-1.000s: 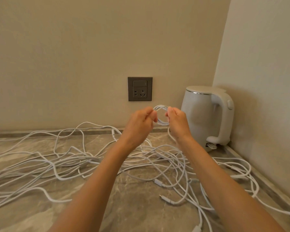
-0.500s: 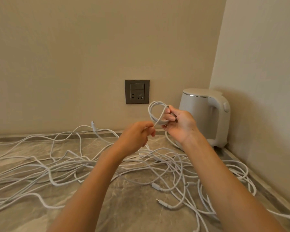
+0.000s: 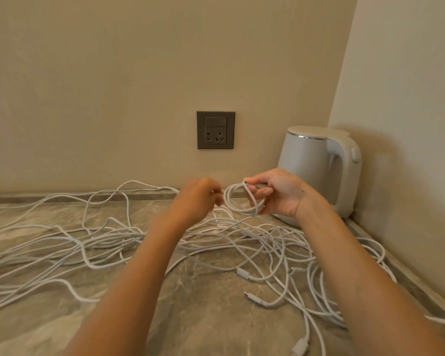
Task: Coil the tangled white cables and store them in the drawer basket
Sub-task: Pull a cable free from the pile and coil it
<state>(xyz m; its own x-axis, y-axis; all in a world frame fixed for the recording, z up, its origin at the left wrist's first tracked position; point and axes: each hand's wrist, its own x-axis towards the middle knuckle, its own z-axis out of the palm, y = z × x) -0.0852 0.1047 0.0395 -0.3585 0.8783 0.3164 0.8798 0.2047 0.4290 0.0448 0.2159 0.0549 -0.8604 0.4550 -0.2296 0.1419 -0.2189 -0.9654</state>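
- Coil (image 3: 247, 213): a few small loops of white cable held in the air above the desk (image 3: 206, 317), just in front of the kettle (image 3: 316, 170). Holding it above the tangle probably lets each new turn be laid on without catching the strands below.
- Right hand (image 3: 278, 192): its grip is closed on the coil, with the thumb over the top of the loops and the fingers curled through and under them. This hand appears to act as the fixed former on which the loops gather.
- Left hand (image 3: 195, 201): motion-blurred, with its fingers curled and the fingertips at the coil's left edge, where a strand rises from the heap. The blur hides whether its grip pinches that strand. Judged from its position, this hand feeds slack toward the coil.
- White cables (image 3: 113, 237): most of their length lies loose on the desk, crossing and overlapping from the left edge to the right corner. Coiling is therefore judged to be at an early stage.
- USB plugs (image 3: 242, 273): at least two free ends lie on the desk, below the hands. A plug may snag in a crossing as slack is drawn, so gentle pulls are advisable.
- Drawer basket: not in view, so the storing step is not yet done.
- Surroundings: the kettle stands in the corner at the right, and a wall socket (image 3: 215, 130) is set in the wall behind the hands with nothing plugged into it.
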